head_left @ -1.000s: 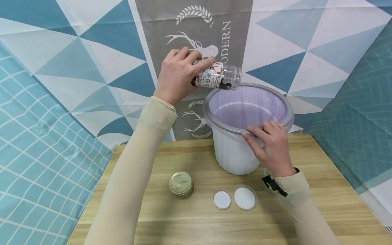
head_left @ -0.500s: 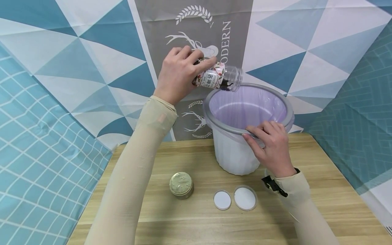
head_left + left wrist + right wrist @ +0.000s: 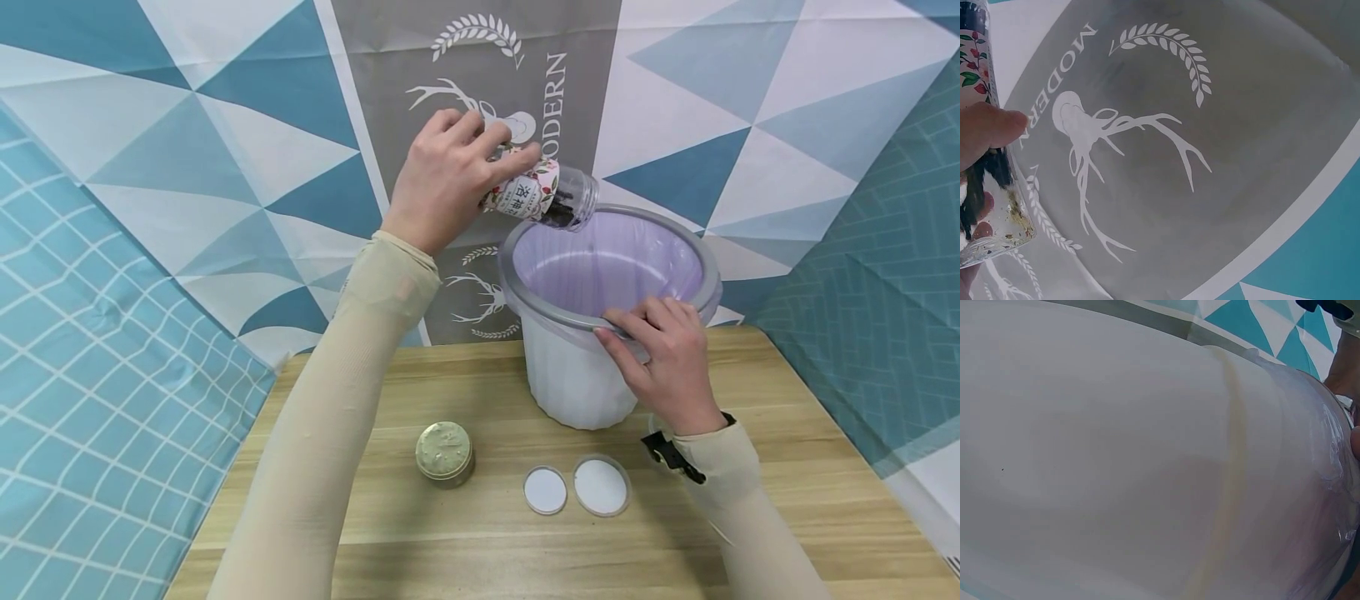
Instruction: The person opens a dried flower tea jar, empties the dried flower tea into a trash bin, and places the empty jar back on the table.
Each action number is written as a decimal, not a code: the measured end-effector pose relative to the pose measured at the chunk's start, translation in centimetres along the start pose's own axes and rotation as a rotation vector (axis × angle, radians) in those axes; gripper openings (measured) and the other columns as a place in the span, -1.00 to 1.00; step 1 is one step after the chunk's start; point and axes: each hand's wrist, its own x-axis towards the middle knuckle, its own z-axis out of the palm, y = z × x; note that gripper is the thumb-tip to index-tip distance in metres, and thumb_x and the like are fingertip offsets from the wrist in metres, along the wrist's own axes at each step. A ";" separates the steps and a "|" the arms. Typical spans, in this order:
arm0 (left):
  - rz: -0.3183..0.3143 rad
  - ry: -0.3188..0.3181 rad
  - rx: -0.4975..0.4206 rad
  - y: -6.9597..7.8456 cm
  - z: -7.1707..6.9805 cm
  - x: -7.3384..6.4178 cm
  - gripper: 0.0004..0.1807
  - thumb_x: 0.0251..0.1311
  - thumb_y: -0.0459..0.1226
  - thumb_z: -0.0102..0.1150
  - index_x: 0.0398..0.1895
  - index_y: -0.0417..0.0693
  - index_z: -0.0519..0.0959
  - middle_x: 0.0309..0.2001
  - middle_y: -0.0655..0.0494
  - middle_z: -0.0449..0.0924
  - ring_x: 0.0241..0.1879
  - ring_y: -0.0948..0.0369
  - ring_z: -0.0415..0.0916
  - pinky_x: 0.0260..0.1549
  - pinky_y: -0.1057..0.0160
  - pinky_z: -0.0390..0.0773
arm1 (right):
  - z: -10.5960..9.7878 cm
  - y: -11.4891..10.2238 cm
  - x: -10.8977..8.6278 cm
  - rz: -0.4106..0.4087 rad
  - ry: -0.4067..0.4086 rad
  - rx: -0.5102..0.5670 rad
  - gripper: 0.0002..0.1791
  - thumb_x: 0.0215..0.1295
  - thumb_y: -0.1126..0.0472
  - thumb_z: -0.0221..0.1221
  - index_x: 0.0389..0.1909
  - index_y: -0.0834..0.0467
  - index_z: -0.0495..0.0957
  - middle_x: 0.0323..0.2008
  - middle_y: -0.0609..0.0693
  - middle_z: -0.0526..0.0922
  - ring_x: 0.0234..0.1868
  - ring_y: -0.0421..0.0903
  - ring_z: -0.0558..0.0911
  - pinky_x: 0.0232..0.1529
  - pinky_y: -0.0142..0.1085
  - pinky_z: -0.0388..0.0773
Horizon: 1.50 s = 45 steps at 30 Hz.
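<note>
My left hand [image 3: 453,179] grips a clear plastic jar [image 3: 534,190] with a floral label, fingers wrapped round its base end. The jar lies tilted, its open mouth down over the left rim of a white trash bin [image 3: 573,375]. Dark dried pieces [image 3: 558,214] have gathered near the mouth. In the left wrist view, a thumb [image 3: 997,128] presses the jar's side and fine crumbs show at its base. My right hand [image 3: 667,358] pinches the bin's grey front rim, thumb outside. A purple bag [image 3: 600,258] lines the bin. The bin's white wall [image 3: 1097,456] fills the right wrist view.
On the wooden table [image 3: 480,542] stands a low round jar with a gold lid [image 3: 444,450]. Two round white lids, one small [image 3: 545,490] and one larger [image 3: 602,486], lie in front of the bin. A patterned cloth [image 3: 690,108] hangs close behind.
My left hand has shifted slightly right and tipped the jar's mouth further down. The dark pieces have slid toward the mouth. My right hand and the bin have stayed in place.
</note>
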 end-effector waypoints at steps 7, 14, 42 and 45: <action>-0.012 -0.004 -0.011 0.1 0.1 0.0 -0.52 0.42 -0.43 0.12 0.24 0.31 0.63 -0.01 0.01 0.67 -0.03 -0.04 0.56 0.15 0.02 0.54 | 0.2 -0.2 0.0 0.001 0.054 0.026 -0.44 0.52 -0.24 0.09 -0.24 0.16 0.78 -0.51 0.05 0.53 -0.42 0.06 0.45 -0.18 0.03 0.31; -0.009 -0.006 -0.011 -0.1 0.2 -0.3 -0.50 0.38 -0.43 0.17 0.25 0.30 0.61 -0.01 0.00 0.66 -0.08 -0.03 0.53 0.12 0.02 0.54 | 0.4 -0.3 0.1 -0.006 0.079 0.036 -0.43 0.52 -0.25 0.09 -0.24 0.16 0.79 -0.52 0.04 0.53 -0.43 0.06 0.44 -0.19 0.04 0.30; 0.104 -0.091 0.122 0.1 -0.7 0.7 -0.48 0.46 -0.48 0.07 0.25 0.34 0.61 0.10 0.00 0.67 0.13 -0.07 0.59 0.31 -0.02 0.49 | 0.0 0.0 -0.1 0.003 -0.004 0.000 -0.42 0.54 -0.22 0.07 -0.22 0.21 0.77 -0.48 0.09 0.53 -0.40 0.08 0.45 -0.16 0.02 0.30; 0.093 -0.099 0.117 0.2 -0.8 0.8 -0.47 0.47 -0.46 0.07 0.29 0.36 0.59 0.12 0.01 0.66 0.14 -0.07 0.59 0.32 -0.02 0.48 | 0.1 0.0 -0.1 0.005 0.012 0.011 -0.41 0.54 -0.24 0.06 -0.21 0.20 0.78 -0.49 0.08 0.53 -0.41 0.07 0.46 -0.17 0.03 0.30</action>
